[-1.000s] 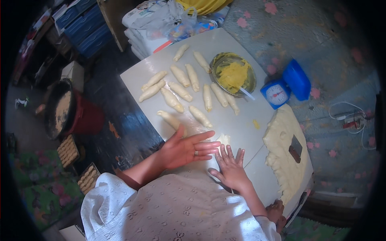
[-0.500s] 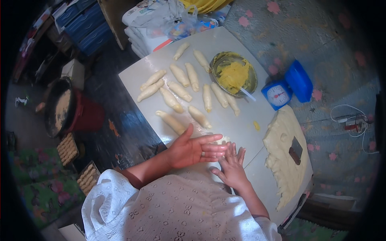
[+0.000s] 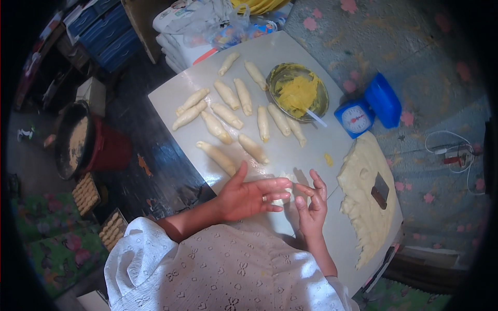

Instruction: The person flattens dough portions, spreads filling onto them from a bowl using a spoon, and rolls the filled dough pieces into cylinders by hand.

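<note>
Glossy smooth white tabletop (image 3: 290,150), matt soft dough rolls (image 3: 228,95), shiny metal bowl (image 3: 277,78), blue plastic scale (image 3: 354,118)

White eyelet blouse, finger ring

Dough piece (image 3: 293,182): small and pale, lying on the white table top, mostly hiding under the fingertips of both hands, so its shape is not showing.
Left hand (image 3: 249,197): lying flat with fingers stretching to the right, a ring showing on one finger, fingertips resting over the dough piece.
Right hand (image 3: 311,205): fingers spreading and curling upward, fingertips meeting the left hand's at the dough piece.
Position: sitting at the near edge, just below the shaped rolls.
</note>
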A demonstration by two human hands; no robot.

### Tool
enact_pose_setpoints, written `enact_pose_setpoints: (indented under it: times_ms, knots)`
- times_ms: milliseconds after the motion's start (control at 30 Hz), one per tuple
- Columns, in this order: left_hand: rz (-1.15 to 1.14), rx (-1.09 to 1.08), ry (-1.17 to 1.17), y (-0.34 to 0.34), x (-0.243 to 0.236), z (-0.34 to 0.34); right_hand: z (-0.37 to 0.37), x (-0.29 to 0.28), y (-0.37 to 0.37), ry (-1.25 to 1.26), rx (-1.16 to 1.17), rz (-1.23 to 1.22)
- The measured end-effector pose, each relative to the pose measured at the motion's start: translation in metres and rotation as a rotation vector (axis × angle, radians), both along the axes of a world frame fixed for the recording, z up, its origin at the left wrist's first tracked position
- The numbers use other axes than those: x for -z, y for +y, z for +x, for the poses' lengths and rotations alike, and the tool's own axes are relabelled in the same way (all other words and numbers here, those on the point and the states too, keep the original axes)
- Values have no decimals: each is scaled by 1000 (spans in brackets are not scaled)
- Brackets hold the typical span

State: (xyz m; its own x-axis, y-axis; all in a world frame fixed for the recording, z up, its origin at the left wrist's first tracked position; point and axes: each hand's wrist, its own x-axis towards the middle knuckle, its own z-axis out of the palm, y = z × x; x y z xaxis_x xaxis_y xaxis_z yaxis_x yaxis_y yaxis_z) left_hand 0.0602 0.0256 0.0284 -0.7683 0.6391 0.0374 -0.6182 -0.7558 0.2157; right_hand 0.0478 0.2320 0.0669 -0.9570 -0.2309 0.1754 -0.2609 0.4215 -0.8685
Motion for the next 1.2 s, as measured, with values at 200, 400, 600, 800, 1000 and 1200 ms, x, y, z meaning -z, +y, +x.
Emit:
enact_pose_setpoints:
  times_ms: [200,400,600,800,1000,1200]
  knots:
    - [-71,-9,97,1,1,8,-5,-5,-20,-59,-65,-35]
    - [-197,-69,156,-7,7,13,-5,3,-33,-130,-64,-195]
    - [-94,-168,164,-28,2,24,2,-7,-45,-317,-140,-434]
    - [-373,-297,166,-58,-3,44,5,-10,-55,-353,-231,-433]
    - [-1335,-670,625,-72,-17,62,9,-13,-72,-463,-346,-467]
    - [-1727,-1059,1026,-73,-19,64,20,-8,-88,-664,-500,-470]
